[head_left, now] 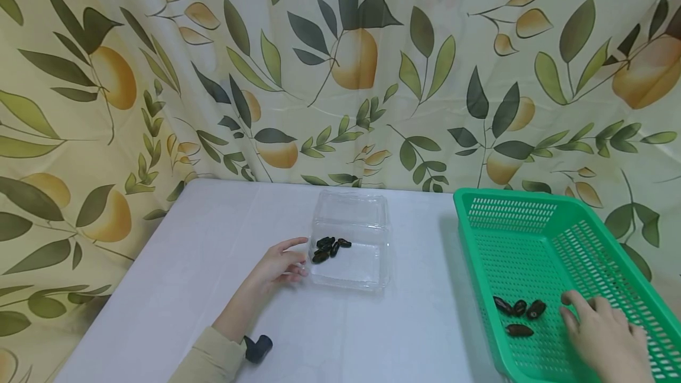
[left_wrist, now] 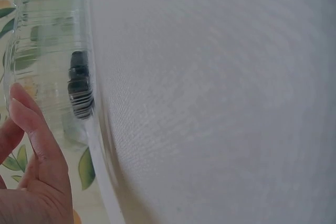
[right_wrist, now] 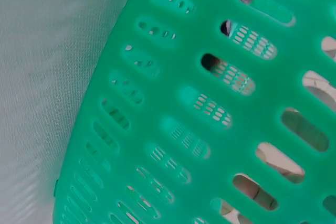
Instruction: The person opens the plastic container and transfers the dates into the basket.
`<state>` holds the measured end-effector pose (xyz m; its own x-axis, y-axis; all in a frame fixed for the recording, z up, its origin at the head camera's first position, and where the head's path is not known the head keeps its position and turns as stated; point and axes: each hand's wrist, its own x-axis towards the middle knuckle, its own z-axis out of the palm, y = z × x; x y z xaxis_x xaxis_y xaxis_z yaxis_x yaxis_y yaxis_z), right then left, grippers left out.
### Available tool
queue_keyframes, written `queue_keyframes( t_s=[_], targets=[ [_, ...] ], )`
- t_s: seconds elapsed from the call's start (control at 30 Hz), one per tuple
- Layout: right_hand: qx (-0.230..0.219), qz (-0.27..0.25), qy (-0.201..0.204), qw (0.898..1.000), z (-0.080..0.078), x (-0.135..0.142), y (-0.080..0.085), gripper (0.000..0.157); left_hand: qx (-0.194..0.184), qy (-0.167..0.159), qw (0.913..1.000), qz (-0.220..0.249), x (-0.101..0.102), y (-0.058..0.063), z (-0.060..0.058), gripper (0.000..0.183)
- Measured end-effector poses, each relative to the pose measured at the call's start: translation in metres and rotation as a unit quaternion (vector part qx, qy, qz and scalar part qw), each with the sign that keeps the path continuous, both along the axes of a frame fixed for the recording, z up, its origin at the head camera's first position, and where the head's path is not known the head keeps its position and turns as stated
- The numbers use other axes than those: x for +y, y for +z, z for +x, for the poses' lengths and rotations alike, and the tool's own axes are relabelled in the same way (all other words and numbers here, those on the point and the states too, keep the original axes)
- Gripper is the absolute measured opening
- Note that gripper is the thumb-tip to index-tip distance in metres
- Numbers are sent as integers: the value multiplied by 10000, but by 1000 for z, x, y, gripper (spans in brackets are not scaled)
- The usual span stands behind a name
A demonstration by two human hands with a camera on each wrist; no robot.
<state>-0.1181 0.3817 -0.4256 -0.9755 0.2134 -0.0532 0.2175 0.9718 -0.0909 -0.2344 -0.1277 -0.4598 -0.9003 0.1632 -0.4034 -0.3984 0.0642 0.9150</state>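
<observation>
Left of centre on the table, a clear plastic clamshell box (head_left: 348, 270) stands with its lid raised toward the back. Several dark brown dates (head_left: 321, 257) lie in the left part of its base. My left hand (head_left: 280, 265) is at the box's left side, fingers loosely extended, fingertips right at the wall. In the left wrist view, the dates (left_wrist: 80, 85) show through the clear wall beyond the hand. Over the green basket (head_left: 473, 253) is my right hand (head_left: 606, 330), fingers bent downward, nothing visible in them. More dates (head_left: 519, 330) lie on the basket floor, left of that hand.
A white cloth covers the table (head_left: 415, 312). Behind it hangs a fruit-and-leaf patterned curtain (head_left: 319, 105). A small black device (head_left: 258, 349) sits by the left wrist. In the right wrist view, the slotted basket wall (right_wrist: 173, 98) fills most of the frame.
</observation>
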Motion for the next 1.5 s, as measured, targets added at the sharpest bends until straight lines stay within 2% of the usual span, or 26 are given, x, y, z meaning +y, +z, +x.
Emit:
queue_keyframes(
  t_s=[0.17, 0.3, 0.63, 0.9, 1.13, 1.27, 1.5],
  targets=[
    [69, -17, -37, 10000, 0, -2, 1, 23, -30, 20, 10000, -9, 0, -1, -1, 46],
    [245, -50, 8, 9997, 0, -12, 9, 25, -70, 32, 10000, -20, 0, -1, -1, 46],
    [987, -374, 645, 9923, 1, -58, 33, 32, -67, 70, 10000, 19, 0, -2, -2, 47],
    [1493, -671, 1050, 9809, -2, -101, 45, 31, -74, 109, 9999, 46, 0, -2, -3, 46],
    [2206, -680, 1569, 9603, -11, -147, 46, 31, -57, 102, 9999, 21, 1, -1, -3, 47],
    [2263, -677, 1742, 9559, -19, -170, 43, 32, -90, 150, 9998, -42, 1, 0, -2, 47],
    [2050, -673, 1941, 9570, -40, -207, 36, 34, -95, 166, 9998, -76, 2, 0, -2, 47]
  ],
)
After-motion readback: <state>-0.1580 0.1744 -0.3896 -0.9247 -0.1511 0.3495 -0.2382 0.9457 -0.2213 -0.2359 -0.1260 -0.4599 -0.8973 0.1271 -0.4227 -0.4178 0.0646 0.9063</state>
